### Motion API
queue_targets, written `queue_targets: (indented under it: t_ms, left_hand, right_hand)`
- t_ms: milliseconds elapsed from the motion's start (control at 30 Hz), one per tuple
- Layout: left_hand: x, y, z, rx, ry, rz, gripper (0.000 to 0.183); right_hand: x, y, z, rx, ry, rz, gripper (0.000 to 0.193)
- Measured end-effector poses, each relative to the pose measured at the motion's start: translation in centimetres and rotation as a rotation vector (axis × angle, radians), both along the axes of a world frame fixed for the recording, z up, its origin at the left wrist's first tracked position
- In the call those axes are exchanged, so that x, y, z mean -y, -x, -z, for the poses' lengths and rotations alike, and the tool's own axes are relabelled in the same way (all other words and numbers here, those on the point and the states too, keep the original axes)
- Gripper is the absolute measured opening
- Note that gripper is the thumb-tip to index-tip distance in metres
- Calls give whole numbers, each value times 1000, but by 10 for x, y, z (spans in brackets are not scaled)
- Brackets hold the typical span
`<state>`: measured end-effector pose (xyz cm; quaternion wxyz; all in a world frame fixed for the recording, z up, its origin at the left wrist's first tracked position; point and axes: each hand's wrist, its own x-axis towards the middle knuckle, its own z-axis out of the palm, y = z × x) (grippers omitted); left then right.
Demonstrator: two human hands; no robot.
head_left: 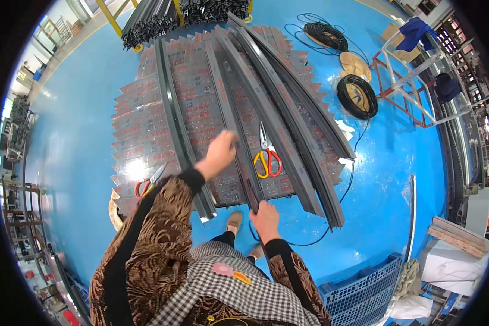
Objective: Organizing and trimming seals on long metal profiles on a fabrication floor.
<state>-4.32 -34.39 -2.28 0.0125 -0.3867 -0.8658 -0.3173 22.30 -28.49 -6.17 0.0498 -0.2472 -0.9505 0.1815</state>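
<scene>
Blue floor (76, 141): black cable coil (371, 103) off right!
Yellow-red scissors (277, 163): between dark profiles (275, 103).
Right hand (265, 220): fingers clamped on central profile (227, 111).
Left hand (219, 152): blurred; fingers, can't tell.

Head camera: I look from the wearer's head, through the left of two fisheyes worn side by side.
Apron (255, 296): just under me at the bottom edge, as I face down and forward.
Left hand (219, 154): near me, around mid-frame.
Right hand (265, 220): nearer, lower in my view.
Bars (265, 111): seen from above, running away from me toward the top.
Floor (388, 179): wide around them, reaching far to both sides.
Yellow rack (112, 20): far ahead, cut by my top edge.
</scene>
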Motion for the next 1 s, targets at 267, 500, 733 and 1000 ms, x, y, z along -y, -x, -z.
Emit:
queue_targets:
  t_ms: [267,500,733,1000]
  left_hand:
    - [102,-186,37,1190,-425,-36,31]
    - [93,-265,113,1992,-498,-418,52]
    - [28,-305,55,1923,-596,-438,46]
    - [24,-311,-5,1747,-634,-422,41]
  right_hand:
    - [-26,-41,-12,-319,426,128,21]
    - [-2,-139,-91,-422,1191,451,21]
    - [1,-230,-131,-623,1325,490,23]
    - [-19,-336,-157,-576,840,689,19]
